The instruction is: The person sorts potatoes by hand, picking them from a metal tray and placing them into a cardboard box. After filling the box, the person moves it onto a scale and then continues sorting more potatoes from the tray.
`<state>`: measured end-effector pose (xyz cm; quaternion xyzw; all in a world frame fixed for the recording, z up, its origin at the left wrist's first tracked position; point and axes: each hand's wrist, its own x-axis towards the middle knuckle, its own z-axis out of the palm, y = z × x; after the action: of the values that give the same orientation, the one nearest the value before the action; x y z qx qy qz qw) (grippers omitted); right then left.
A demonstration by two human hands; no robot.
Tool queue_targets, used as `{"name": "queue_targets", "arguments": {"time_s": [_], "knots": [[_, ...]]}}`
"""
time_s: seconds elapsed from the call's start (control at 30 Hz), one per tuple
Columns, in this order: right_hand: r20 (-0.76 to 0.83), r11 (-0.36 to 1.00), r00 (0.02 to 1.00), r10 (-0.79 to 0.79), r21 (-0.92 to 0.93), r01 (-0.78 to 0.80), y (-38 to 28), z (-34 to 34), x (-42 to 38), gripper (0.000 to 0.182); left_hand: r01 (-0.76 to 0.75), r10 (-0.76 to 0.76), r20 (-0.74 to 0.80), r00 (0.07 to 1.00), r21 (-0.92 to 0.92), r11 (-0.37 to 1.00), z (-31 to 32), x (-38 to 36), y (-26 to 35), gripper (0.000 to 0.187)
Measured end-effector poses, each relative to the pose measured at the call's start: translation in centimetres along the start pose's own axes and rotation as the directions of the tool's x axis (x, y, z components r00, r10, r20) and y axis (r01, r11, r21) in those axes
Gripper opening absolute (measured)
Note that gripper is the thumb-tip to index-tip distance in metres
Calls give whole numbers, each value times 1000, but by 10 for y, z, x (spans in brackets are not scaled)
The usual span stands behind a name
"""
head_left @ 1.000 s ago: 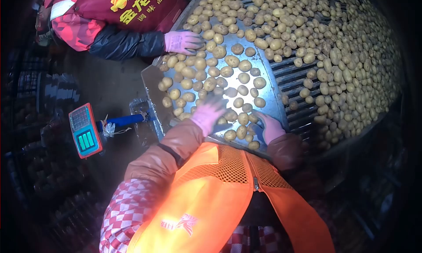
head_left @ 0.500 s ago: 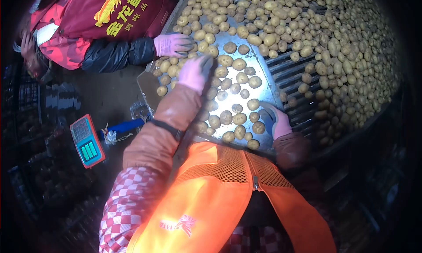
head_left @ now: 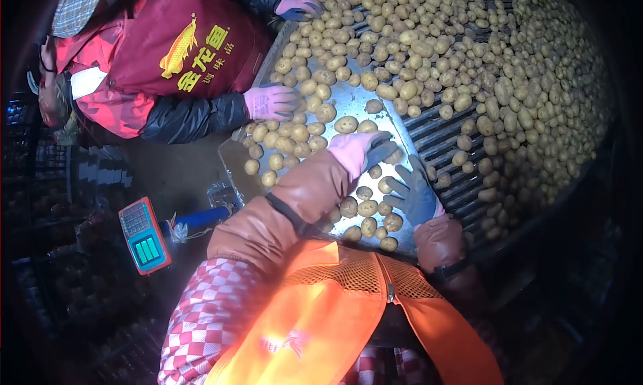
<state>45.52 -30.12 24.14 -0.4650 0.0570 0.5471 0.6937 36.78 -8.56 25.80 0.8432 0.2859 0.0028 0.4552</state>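
My left hand [head_left: 365, 150], in a pink glove with grey fingers, reaches across the metal chute plate [head_left: 362, 104]. Its fingers are curled round a blurred potato [head_left: 395, 156] close to my other hand. Just to the right, my right hand [head_left: 415, 196] is open, palm up and fingers spread, over the plate's right edge. Several loose potatoes [head_left: 368, 226] lie on the plate below both hands. More potatoes [head_left: 284, 144] are gathered on the plate's left side, beyond my left forearm.
Across the plate, a co-worker's gloved hand [head_left: 273, 102] rests by the potatoes; the other hand [head_left: 299, 8] is farther up the edge. Dark slatted bars [head_left: 439, 127] run right of the plate, beside a large potato heap [head_left: 536, 97]. A scale display [head_left: 145, 236] stands at left.
My left hand has moved right across the plate towards my right hand. My right hand has turned palm up and spread its fingers. The co-worker's second hand has come into view.
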Motion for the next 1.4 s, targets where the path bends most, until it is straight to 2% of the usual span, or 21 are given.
{"name": "queue_targets", "arguments": {"time_s": [0.1, 0.17, 0.23, 0.27, 0.3, 0.37, 0.43, 0.5, 0.63, 0.73, 0.8, 0.87, 0.9, 1.0, 1.07, 1.1, 1.13, 1.2, 1.33, 1.37, 1.4], "knots": [[75, 993, 996, 53, -106, -45, 15, -27, 25, 47, -7, 88, -296, 951, 264, 965, -20, 5, -15, 39], [8, 982, 992, 129, -139, -127, 8, -17, 12, 38, 291, 26, -568, 823, 460, 839, -35, 10, -41, 44], [-74, 962, 983, 166, -205, -178, 6, -12, 1, 36, 260, 119, -501, 857, 621, 740, -10, 2, -62, 50], [58, 947, 997, 52, -320, -31, 12, -21, 3, 38, 225, 112, -436, 893, 649, 727, -2, -5, -60, 53], [189, 908, 980, -63, -398, 135, 13, -21, 1, 41, 167, 14, -295, 955, 579, 798, 3, -19, -43, 53], [119, 977, 976, 184, -134, -168, -2, -18, -10, 45, -5, 67, -173, 983, 334, 943, 15, -33, -54, 43], [126, 982, 984, 127, -159, -106, -4, -17, -18, 50, 90, -85, -33, 996, 170, 981, -14, -38, -15, 33], [114, 963, 991, 63, -268, -31, -3, -22, -25, 52, 96, -28, -283, 959, 231, 968, -30, -10, -18, 27], [1, 989, 994, 111, -96, -111, 1, -41, -33, 52, 225, -90, -434, 897, 270, 936, -79, 83, -53, 32], [-12, 992, 992, 123, 13, -122, 3, -63, -40, 47, 274, -125, -335, 934, 443, 854, -72, 142, -112, 48], [15, 946, 987, -160, -283, 157, 9, -71, -42, 44, 299, -182, -286, 941, 445, 844, -74, 161, -137, 54], [-44, 991, 991, -125, 39, 126, 9, -76, -48, 44, 271, -210, -175, 962, 524, 808, -67, 159, -133, 56], [-39, 863, 999, 27, 506, -4, 3, -73, -47, 45, 239, -252, -70, 965, 623, 745, -72, 144, -108, 58], [-51, 956, 963, -265, 116, 269, -2, -61, -55, 74, 178, -192, -36, 981, 572, 801, -69, 127, -102, 65], [51, 757, 882, -468, -492, 430, 4, -78, -52, 73, 206, -136, -179, 975, 472, 857, -57, 104, -92, 63], [82, 669, 856, -510, -587, 455, 5, -86, -54, 66, 208, -111, -247, 963, 413, 887, -48, 93, -89, 61], [69, 735, 873, -483, -509, 448, 6, -91, -56, 59, 94, -114, -133, 984, -151, 984, -31, 97, -124, 56], [25, 887, 913, -407, -230, 401, 9, -104, -69, 46, 159, -13, 194, 981, -765, 624, 10, 73, -121, 47], [-91, 893, 935, -344, 275, 355, 25, -144, -118, 30, 250, 154, 378, 913, -816, 521, 70, -39, 41, 50], [-232, 869, 887, -398, 214, 446, 29, -153, -132, 28, 219, 178, 357, 917, -824, 523, 85, -59, 59, 52], [-143, 844, 888, -437, 275, 460, 28, -188, -143, 25, 332, 204, 469, 859, -814, 476, 94, -63, 58, 52]]}}
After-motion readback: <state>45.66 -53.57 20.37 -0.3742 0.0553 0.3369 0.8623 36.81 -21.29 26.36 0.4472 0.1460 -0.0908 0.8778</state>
